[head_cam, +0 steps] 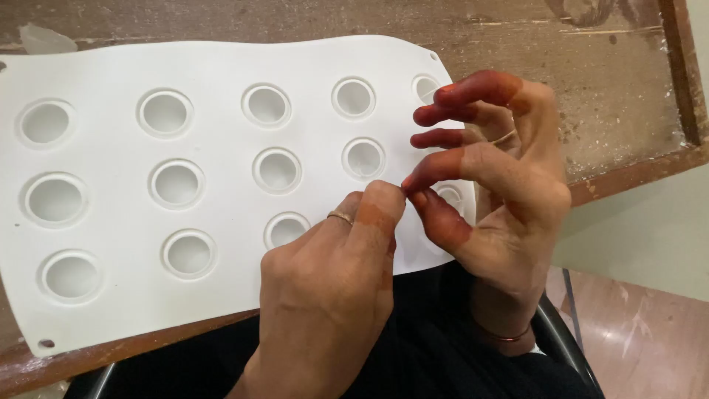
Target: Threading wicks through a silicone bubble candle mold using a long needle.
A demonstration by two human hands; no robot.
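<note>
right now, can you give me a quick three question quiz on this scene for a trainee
1. True or false: the round cups in the white mold are empty.
2. How many rows of cups does the mold have?
3. Which hand has reddish-stained fingers: A left, B right, C neither?

Key
1. True; no cup in view holds anything.
2. Three rows.
3. B. The right hand has red-stained fingers pinching at the fingertips of the left hand, which wears a ring. The mold lies on a worn wooden table.
</note>
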